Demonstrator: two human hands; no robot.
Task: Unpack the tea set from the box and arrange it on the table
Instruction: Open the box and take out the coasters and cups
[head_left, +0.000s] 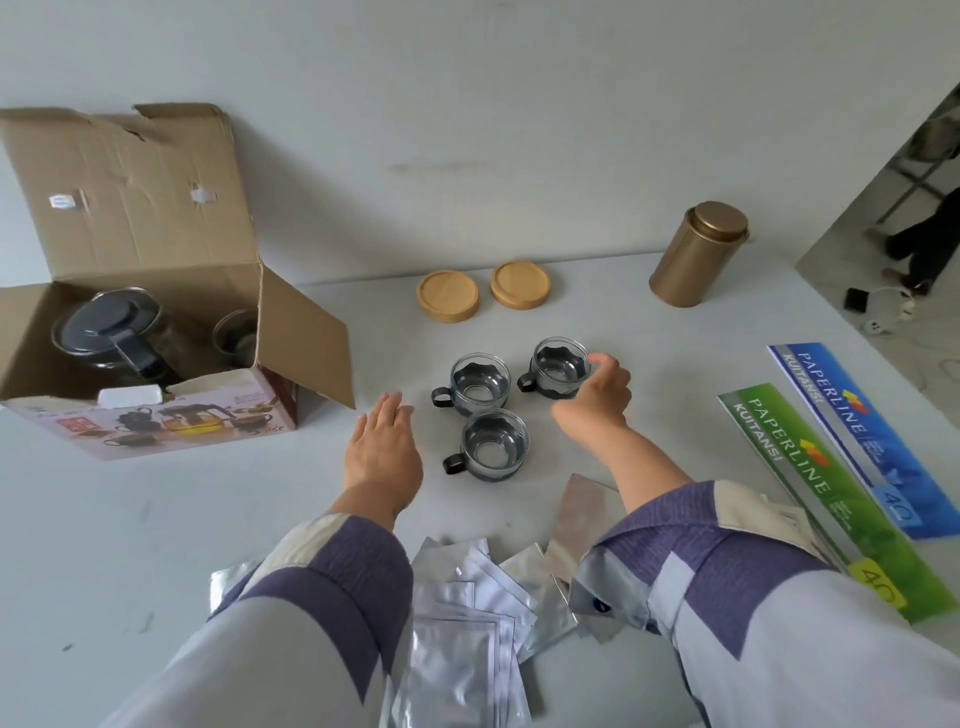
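- At the centre of the table (519, 218), three glass cups stand close together but apart, each seated in a dark holder with a side handle: the far-left cup (479, 384), the far-right cup (560, 367) and the near cup (493, 444).
- Your right hand (597, 392) grips the far-right cup from its 3 o'clock side, fingers curled round the rim and wall, thumb tip showing above the rim.
- Your left hand (383, 447) hovers at 9 o'clock of the cups, fingers straight and together, holding nothing.
- Treat each cup as light, rigid and fragile. The glass is probably slick; take hold by the dark holder or its handle, not by the bare rim.
- Inside the open box (156, 415), at 10 o'clock from the cups, the teapot (111, 332) with its dark lid and one further cup (235, 332) remain to be unpacked.
- Expect the teapot to be the heaviest and most breakable piece. Lift it by the handle and support the body with your free hand; the lid may be loose.
- A white foam block (130, 397) sits at the box's near wall; it may snag the teapot on the way out.
- Two wooden coasters (448, 295) lie at 12 o'clock of the cups, light and stiff.
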